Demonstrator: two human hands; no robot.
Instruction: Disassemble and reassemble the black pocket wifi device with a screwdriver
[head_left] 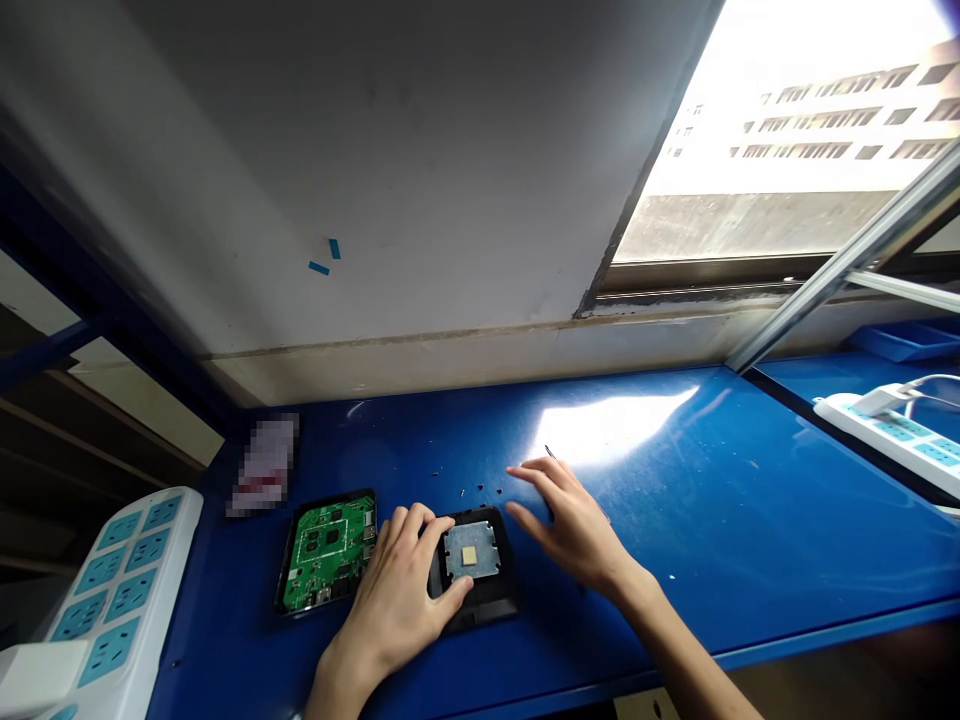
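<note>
My left hand (396, 590) rests on a black case half (487, 600) that carries a grey metal plate (470, 551) with a small yellow pad in its middle; the fingers curl over the case's left edge and grip it. To its left lies another black case half holding a green circuit board (328, 550). My right hand (571, 520) hovers just right of the case with fingers stretched out and nothing in them. Several tiny dark screws (480, 490) lie on the blue table (750, 530) just beyond the case, near my right fingertips.
A white power strip with teal sockets (112, 590) sits at the near left, another power strip (892, 430) at the far right. A small blurred packet (264, 465) lies behind the circuit board. A wall and a window sill bound the table's far side.
</note>
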